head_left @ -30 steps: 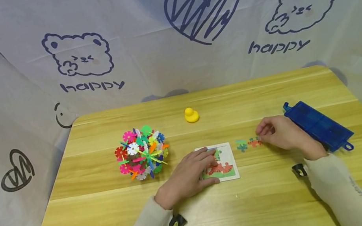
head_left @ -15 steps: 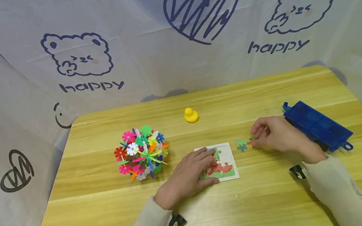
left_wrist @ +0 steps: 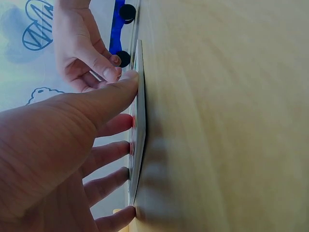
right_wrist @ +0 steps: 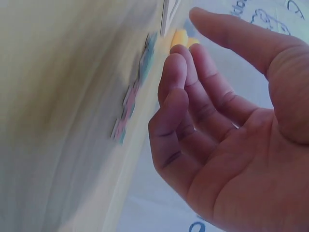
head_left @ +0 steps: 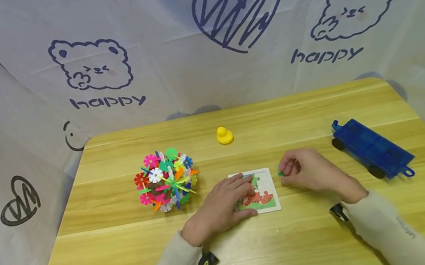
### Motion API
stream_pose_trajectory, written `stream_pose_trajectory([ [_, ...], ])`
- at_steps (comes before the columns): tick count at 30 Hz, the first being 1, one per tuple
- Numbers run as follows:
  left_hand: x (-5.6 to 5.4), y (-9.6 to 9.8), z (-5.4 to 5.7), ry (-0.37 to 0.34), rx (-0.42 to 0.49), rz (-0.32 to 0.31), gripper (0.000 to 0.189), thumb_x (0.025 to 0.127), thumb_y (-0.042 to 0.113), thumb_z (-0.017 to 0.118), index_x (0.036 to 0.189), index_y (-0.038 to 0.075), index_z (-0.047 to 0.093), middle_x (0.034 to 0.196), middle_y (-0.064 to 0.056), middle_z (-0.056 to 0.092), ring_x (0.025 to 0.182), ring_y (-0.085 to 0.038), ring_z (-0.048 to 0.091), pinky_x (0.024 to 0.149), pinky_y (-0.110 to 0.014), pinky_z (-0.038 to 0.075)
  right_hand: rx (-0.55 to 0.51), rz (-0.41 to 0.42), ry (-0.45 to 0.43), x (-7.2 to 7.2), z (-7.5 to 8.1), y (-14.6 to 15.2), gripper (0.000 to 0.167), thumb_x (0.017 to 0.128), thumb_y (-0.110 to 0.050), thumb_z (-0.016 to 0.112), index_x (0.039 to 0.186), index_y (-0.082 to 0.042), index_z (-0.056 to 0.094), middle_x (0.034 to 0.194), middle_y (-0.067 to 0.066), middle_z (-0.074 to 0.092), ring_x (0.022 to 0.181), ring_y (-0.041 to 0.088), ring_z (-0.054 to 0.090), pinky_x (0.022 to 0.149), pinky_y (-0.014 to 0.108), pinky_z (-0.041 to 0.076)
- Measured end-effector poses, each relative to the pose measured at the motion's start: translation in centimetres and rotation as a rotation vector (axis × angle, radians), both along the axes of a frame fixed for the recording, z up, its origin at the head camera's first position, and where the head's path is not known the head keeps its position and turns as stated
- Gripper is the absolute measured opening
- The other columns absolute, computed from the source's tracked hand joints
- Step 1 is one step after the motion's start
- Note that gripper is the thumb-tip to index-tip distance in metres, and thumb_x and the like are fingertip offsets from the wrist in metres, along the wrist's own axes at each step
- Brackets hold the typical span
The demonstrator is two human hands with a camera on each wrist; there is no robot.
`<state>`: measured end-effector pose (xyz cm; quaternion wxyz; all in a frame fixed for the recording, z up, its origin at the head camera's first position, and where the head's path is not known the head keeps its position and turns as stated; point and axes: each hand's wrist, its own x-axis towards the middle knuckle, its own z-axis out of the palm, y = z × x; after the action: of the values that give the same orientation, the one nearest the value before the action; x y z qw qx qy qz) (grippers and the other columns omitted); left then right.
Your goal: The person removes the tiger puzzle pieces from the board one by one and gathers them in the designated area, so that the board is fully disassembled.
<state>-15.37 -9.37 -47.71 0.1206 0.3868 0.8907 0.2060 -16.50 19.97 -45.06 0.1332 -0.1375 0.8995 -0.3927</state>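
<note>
My left hand (head_left: 221, 203) rests on the white-framed jigsaw puzzle (head_left: 266, 199), fingers spread over its left part. In the left wrist view, the thumb and fingertips touch the puzzle board (left_wrist: 141, 106). A red and green picture shows in the frame, with a bare white gap at its upper right. My right hand (head_left: 311, 170) hovers just right of the board, fingers loosely bent. The right wrist view shows its thumb apart from the fingers and nothing held. Beside it, a teal puzzle piece (right_wrist: 148, 60) and a reddish piece (right_wrist: 128, 104) lie on the table; the head view mostly hides them.
A ball of colourful plastic snowflake discs (head_left: 167, 180) stands left of the puzzle. Behind it sits a yellow rubber duck (head_left: 224, 135). To the right lies a blue toy car base (head_left: 373, 148) with black wheels. A cloth with drawings hangs behind the wooden table (head_left: 132, 258).
My right hand has moved left, away from the blue car base and over the loose puzzle pieces, covering most of them. My left hand has stayed on the puzzle.
</note>
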Motion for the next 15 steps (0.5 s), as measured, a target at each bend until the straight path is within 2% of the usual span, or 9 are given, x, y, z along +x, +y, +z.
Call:
stream_pose_trajectory([
  [7,0.1,0.0,0.2,0.017,0.013,-0.003,0.036,0.102,0.042,0.077,0.128,0.019,0.069,0.170,-0.007,0.052,0.162,-0.035,0.042,0.136,-0.056,0.033,-0.020,0.103,-0.001,0.7,-0.3,-1.5,0.019,0.091,-0.010,0.089,0.103,-0.006,0.074,0.089,0.001,0.070,0.079,0.011,0.062,0.070,0.021,0.055],
  [15,0.2,0.0,0.4,0.014,0.015,-0.002,0.036,0.103,0.043,0.077,0.129,0.018,0.069,0.171,-0.007,0.051,0.163,-0.035,0.040,0.135,-0.057,0.033,0.025,0.140,-0.009,1.3,-0.9,-2.9,0.018,0.091,-0.013,0.089,0.100,-0.010,0.074,0.086,-0.003,0.069,0.078,0.008,0.061,0.070,0.020,0.053],
])
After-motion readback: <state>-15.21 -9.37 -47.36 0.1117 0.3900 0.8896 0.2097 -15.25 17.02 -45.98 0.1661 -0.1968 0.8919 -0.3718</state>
